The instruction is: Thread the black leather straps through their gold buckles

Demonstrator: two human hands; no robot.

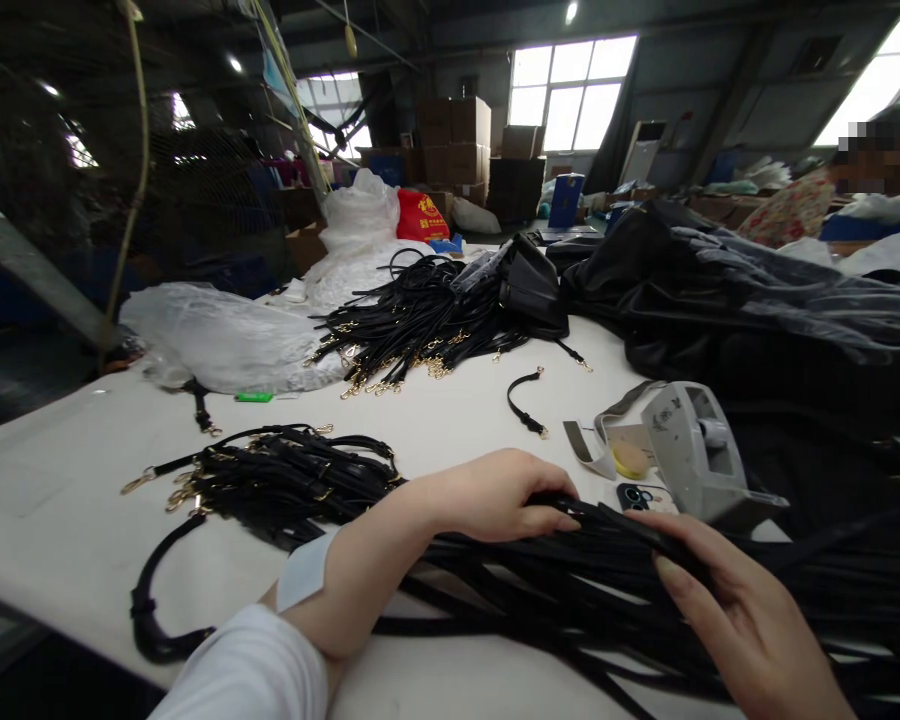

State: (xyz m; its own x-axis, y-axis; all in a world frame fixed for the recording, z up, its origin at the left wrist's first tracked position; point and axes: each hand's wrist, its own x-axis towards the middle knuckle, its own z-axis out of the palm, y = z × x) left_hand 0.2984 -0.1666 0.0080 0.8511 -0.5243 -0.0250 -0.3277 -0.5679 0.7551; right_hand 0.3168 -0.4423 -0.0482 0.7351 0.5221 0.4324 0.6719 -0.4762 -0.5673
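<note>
The left hand's grip [506, 495] is pinching a black strap [589, 511] between thumb and fingers, and the right hand's grip [739, 590] is pressing thumb and fingertips together on black strapping just beside it; whether both are holding the same strap, I cannot tell. The held part is lying between the hands, above a spread of loose black straps [487, 590] that is running rightward over the white tabletop [457, 420]. A pale patch [305, 570] is sticking to the left forearm, above a white sleeve [244, 670].

Just beyond the hands, a phone [634, 497] is lying near a grey plastic holder [694, 440]. To the left, a bundle of black straps with gold clasps [292, 480] is resting, while a short strap [523, 405] is lying apart in the middle.

Farther out, a larger strap heap [420, 310] is spreading beside clear plastic [232, 335], and black material [682, 270] is piling up on the right. Cardboard boxes [454, 150] are standing behind, and another person is showing at the right edge.
</note>
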